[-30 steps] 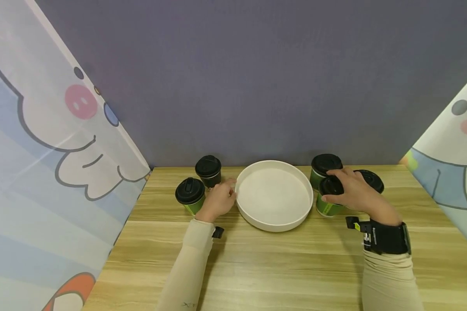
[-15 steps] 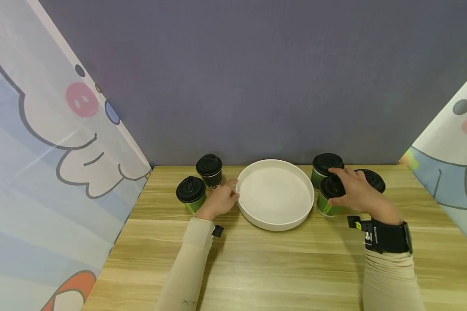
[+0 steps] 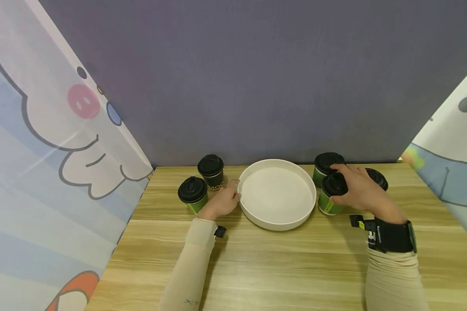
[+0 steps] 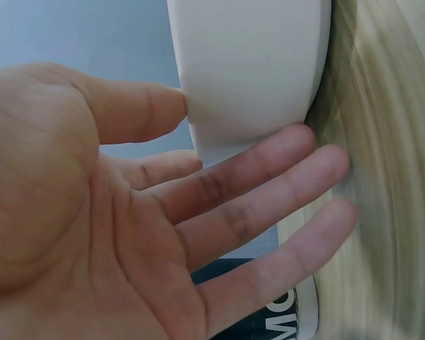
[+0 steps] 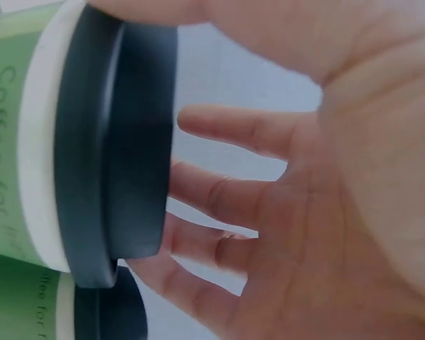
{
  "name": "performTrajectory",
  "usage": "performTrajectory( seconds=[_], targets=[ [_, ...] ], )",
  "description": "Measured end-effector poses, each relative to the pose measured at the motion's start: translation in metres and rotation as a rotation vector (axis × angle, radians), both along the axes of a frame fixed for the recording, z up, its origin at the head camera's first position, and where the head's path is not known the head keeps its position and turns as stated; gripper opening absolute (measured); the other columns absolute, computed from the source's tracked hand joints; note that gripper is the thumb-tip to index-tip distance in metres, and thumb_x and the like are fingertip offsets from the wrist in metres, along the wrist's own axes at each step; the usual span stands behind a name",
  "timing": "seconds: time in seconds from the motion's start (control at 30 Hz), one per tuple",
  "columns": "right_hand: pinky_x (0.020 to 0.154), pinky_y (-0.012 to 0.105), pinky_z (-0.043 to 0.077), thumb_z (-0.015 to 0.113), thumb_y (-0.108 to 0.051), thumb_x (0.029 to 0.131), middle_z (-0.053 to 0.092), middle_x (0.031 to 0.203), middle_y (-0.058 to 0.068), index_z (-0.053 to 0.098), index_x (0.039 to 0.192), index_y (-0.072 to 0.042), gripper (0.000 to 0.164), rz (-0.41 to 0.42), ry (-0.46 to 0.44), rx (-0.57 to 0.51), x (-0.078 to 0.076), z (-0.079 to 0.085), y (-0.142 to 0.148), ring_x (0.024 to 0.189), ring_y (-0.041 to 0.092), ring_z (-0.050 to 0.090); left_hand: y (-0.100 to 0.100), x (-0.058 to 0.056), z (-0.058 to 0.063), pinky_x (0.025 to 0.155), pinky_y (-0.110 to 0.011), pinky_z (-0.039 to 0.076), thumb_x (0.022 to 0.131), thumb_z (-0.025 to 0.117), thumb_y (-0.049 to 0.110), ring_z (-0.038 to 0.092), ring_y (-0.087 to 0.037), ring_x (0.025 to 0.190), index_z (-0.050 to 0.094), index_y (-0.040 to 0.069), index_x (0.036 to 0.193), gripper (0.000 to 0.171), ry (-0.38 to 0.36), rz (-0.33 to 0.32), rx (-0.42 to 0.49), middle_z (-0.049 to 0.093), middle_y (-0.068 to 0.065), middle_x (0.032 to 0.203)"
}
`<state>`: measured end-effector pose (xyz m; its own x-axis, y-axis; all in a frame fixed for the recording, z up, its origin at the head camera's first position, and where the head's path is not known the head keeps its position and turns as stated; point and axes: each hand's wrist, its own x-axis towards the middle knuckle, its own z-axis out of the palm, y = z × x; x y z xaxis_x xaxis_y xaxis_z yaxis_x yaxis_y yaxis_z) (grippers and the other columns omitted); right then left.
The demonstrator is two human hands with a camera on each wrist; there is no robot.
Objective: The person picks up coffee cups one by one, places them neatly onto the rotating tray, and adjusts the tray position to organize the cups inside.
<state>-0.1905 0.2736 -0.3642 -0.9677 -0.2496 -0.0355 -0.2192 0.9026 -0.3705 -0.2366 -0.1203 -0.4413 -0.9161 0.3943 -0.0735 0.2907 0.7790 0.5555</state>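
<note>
On the left of the worktop (image 3: pixel 280 268) stand a green cup (image 3: pixel 196 192) and, farther back, a dark cup (image 3: pixel 211 167), both lidded. Next comes the left hand (image 3: pixel 222 201), fingers spread and nearly straight, thumb touching the rim of the white tray (image 3: pixel 277 192), which lies between the cup groups. It looks stiff, light and perhaps slippery; its low wall suits a hold from opposite sides. Just right of it, the near right cup (image 3: pixel 331 185) stands beside the far right cup (image 3: pixel 327 164); the right hand (image 3: pixel 358 186) pinches round its black lid. Seemingly paper, it may dent, and the lid could pop off, so the body is safer. A third cup (image 3: pixel 378 178) stands rightmost, partly hidden.
</note>
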Motion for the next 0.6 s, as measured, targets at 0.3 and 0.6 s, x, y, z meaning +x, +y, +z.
performTrajectory(
  seconds=[0.3, 0.6],
  targets=[
    [0.096, 0.076, 0.036, 0.087, -0.028, 0.079, 0.041, 0.143, 0.039, 0.035, 0.153, 0.003, 0.095, -0.002, 0.096, -0.034, 0.007, 0.008, 0.0, 0.129, 0.063, 0.032, 0.0, -0.003, -0.004, 0.083, -0.041, 0.053, 0.109, 0.048, 0.019, 0.067, -0.023, 0.086, 0.031, 0.006, 0.156, 0.052, -0.005, -0.01, 0.017, 0.072, -0.015, 0.108],
    [0.086, 0.06, 0.035, 0.085, -0.02, 0.077, 0.05, 0.129, 0.035, 0.045, 0.146, 0.006, 0.084, -0.004, 0.299, -0.131, 0.013, 0.011, -0.002, 0.111, 0.049, 0.04, -0.001, -0.004, -0.005, 0.092, -0.046, 0.053, 0.108, 0.048, 0.018, 0.069, -0.028, 0.098, 0.032, 0.004, 0.155, 0.051, -0.001, -0.022, 0.029, 0.071, -0.02, 0.116]
  ],
)
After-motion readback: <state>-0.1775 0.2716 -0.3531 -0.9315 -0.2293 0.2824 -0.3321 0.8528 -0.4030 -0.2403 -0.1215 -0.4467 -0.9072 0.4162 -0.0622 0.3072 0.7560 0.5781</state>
